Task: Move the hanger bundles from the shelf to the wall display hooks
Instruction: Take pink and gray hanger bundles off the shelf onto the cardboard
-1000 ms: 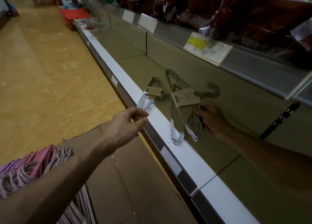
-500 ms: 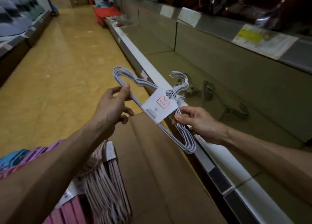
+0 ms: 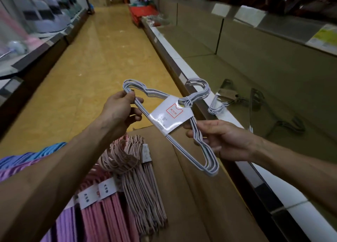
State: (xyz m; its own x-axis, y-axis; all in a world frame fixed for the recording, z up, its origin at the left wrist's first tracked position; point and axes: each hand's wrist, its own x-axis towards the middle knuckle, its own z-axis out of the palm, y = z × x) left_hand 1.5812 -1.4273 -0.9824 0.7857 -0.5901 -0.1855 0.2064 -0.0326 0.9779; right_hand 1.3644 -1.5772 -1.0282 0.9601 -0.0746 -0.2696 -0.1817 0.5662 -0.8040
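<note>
At the far left, a low shelf (image 3: pixel 45 46) along the aisle carried stacked caps (image 3: pixel 54 13), blurred in this view. Below them, at the bottom left, bundles of blue, purple and pink hangers (image 3: pixel 102 218) lay on a brown cardboard box (image 3: pixel 197 196), and a pale pink bundle (image 3: pixel 138 174) lay on top of them with its hooks pointing up the aisle.

The left hand (image 3: pixel 120 112) was held above the yellow floor (image 3: pixel 102 59). Its thumb and fingers were curled and pinched one shoulder end of the grey hanger bundle (image 3: pixel 206 145). This bundle was in the air between both hands, above the box and just beside the white shelf edge (image 3: pixel 175 53), not on the shelf. A white paper label (image 3: pixel 171 115) with a red outline was wrapped around its middle, and the hooks (image 3: pixel 200 92) pointed toward the shelf.

The right hand (image 3: pixel 224 141) gripped the other side of the same bundle, near the lower end, with the fingers curled round the wires.

Further right, on the olive shelf (image 3: pixel 255 73), a second grey bundle (image 3: pixel 220 103) lay with one end over the white edge. A darker hanger bundle (image 3: pixel 264 114) lay beside it, deeper on the shelf. Above, price tags (image 3: pixel 249 17) were on the rail of the upper shelf.
</note>
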